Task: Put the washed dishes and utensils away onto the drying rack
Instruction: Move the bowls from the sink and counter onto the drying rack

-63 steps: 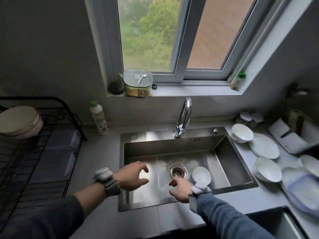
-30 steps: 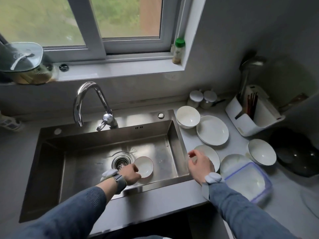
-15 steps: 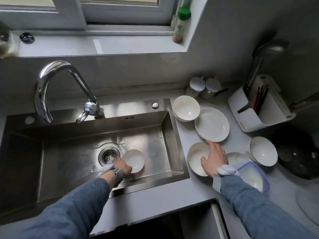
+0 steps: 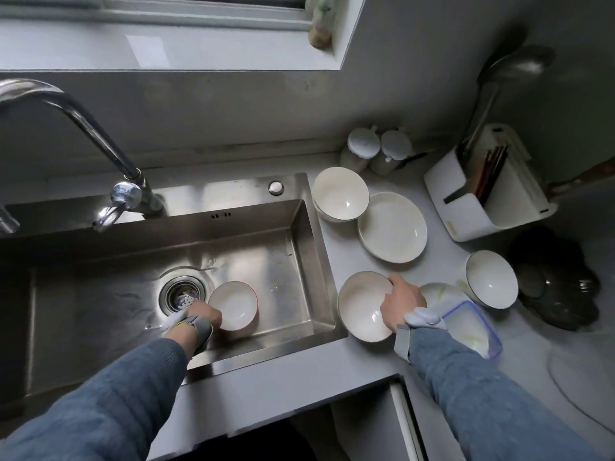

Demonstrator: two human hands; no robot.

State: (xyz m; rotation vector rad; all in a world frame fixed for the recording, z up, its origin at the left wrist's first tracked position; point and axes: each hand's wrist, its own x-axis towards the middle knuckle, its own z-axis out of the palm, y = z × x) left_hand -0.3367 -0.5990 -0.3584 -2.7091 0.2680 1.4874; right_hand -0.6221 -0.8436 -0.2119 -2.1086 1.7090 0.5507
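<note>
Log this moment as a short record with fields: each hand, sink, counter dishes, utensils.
left hand: grips the rim of the small bowl
right hand: grips the rim of the large bowl
sink: holds the small bowl beside the drain
counter dishes: deep bowl, plate, far bowl, plastic box
utensils: chopsticks and ladle upright in the white holder
drying rack: not in view
</note>
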